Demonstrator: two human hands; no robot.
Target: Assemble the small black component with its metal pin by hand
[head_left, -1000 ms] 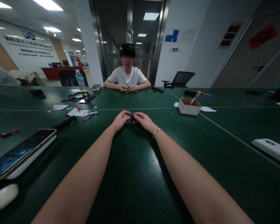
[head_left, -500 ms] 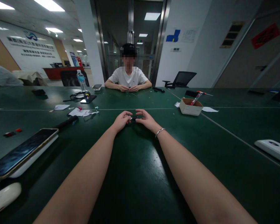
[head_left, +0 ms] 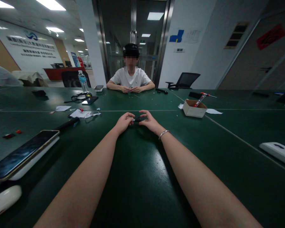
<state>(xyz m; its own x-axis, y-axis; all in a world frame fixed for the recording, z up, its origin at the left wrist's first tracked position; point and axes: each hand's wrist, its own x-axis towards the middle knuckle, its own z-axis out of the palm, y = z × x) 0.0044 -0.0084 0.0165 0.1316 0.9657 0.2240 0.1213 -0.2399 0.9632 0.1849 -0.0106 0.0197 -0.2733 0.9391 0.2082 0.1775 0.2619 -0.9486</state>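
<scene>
Both my arms stretch out over the dark green table (head_left: 142,177). My left hand (head_left: 123,122) and my right hand (head_left: 150,121) meet at its middle, fingers curled, pinching a small black object (head_left: 137,119) between them. The object is short and dark with a pale tip toward my left hand; I cannot make out what it is. A thin bracelet (head_left: 163,134) sits on my right wrist.
A phone on a white block (head_left: 21,155) lies at my left, a black pen (head_left: 67,124) and papers (head_left: 82,114) beyond. A small cardboard box (head_left: 194,108) with a red tool stands right. A white device (head_left: 277,152) lies far right. A person (head_left: 130,77) sits opposite.
My right hand's fingers have lifted and spread a little, so the small black object shows more between the hands. The view has shifted slightly.
</scene>
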